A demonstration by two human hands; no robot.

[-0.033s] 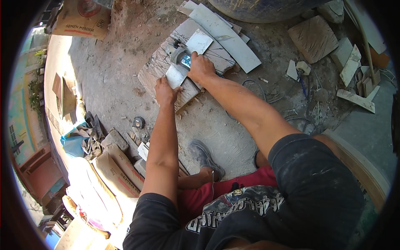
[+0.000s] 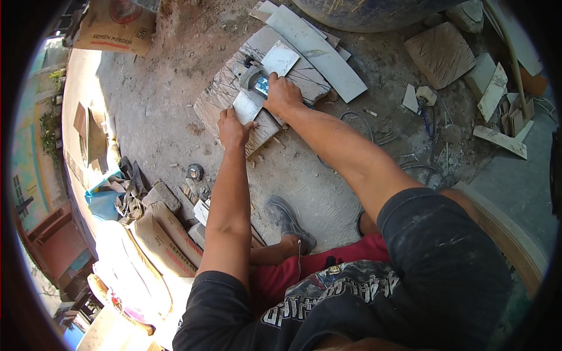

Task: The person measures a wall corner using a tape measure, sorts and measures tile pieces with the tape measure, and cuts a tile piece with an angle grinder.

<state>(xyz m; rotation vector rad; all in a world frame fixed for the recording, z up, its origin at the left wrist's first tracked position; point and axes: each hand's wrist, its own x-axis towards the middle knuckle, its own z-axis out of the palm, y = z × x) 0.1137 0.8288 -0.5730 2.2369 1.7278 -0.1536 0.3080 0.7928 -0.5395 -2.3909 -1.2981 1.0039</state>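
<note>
My right hand [image 2: 284,95] is wrapped round the body of an angle grinder [image 2: 249,76], a tool with a silvery head and a blue-and-white patch. Between my two hands lies a small white tile piece [image 2: 247,106]; the fingers and thumb of my left hand [image 2: 235,128] pinch its near edge. Beyond the grinder is a second white tile piece [image 2: 280,58]. Under all of this, a brownish slab [image 2: 209,100] scored with dark cut lines rests on the ground. My right hand hides much of the grinder's body, and its disc is hard to make out.
Long pale tile strips [image 2: 319,55] lie behind the slab. A loose cable [image 2: 374,136] curls over the dirt to the right, near broken tiles [image 2: 493,93]. At left are a round tape measure [image 2: 195,171] and paper sacks [image 2: 161,237]. A large drum [image 2: 369,14] stands at the top.
</note>
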